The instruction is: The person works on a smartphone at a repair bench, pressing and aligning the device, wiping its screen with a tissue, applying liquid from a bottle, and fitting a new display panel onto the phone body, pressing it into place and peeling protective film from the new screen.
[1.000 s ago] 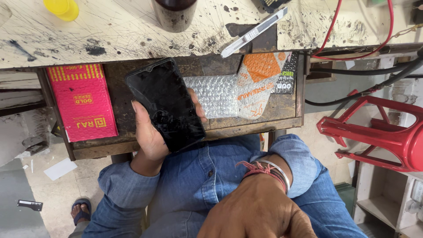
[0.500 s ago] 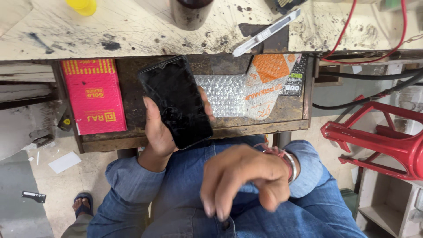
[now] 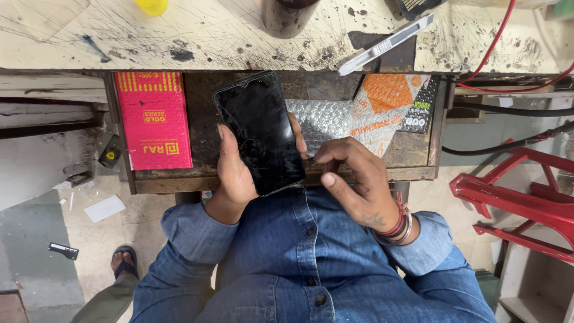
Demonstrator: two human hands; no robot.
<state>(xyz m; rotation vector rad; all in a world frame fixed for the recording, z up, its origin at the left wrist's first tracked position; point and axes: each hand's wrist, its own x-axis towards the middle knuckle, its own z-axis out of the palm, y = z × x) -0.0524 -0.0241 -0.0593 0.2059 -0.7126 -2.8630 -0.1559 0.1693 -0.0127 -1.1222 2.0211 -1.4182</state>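
Your left hand (image 3: pixel 236 173) is wrapped around the black phone (image 3: pixel 260 131), screen up, over the open drawer (image 3: pixel 203 128) below the surface (image 3: pixel 119 36). Your right hand (image 3: pixel 353 179), just right of it, grips nothing: fingers curled, tips at the phone's right edge. Looks like the inspection step; next likely needs a fingertip purchase on that edge.

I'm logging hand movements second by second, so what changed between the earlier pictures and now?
The right hand rose from the lap to the lower right edge of the dark phone, its fingertips now at or very near that edge. The left hand kept its hold on the phone above the open drawer. The pink box and bubble wrap in the drawer stayed put.
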